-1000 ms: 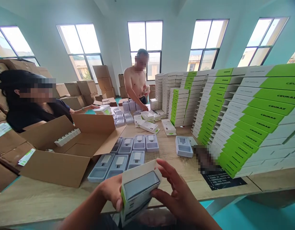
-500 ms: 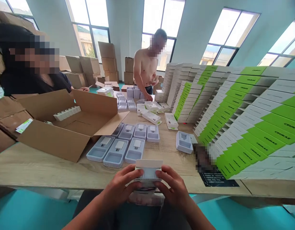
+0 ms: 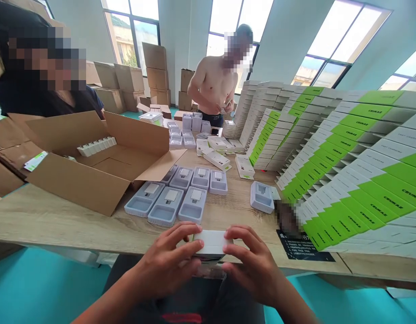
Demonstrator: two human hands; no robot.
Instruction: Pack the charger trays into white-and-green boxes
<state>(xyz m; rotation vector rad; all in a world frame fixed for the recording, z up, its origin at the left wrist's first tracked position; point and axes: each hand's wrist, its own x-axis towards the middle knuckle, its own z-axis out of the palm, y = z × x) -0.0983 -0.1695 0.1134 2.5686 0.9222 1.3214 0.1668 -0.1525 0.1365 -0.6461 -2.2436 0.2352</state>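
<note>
White box (image 3: 211, 242), pressed between left hand (image 3: 167, 257) and right hand (image 3: 251, 264). Grey trays (image 3: 166, 207) lie beyond on the desk (image 3: 59, 220).

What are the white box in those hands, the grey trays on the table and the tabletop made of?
The white box looks like smooth, matt card, judging by its crisp folded edges. The grey-blue trays seem to be moulded plastic, with rounded corners and recessed wells, though the exact type can't be told. The tabletop shows a light wood grain, but it could be solid wood or a laminate.
</note>
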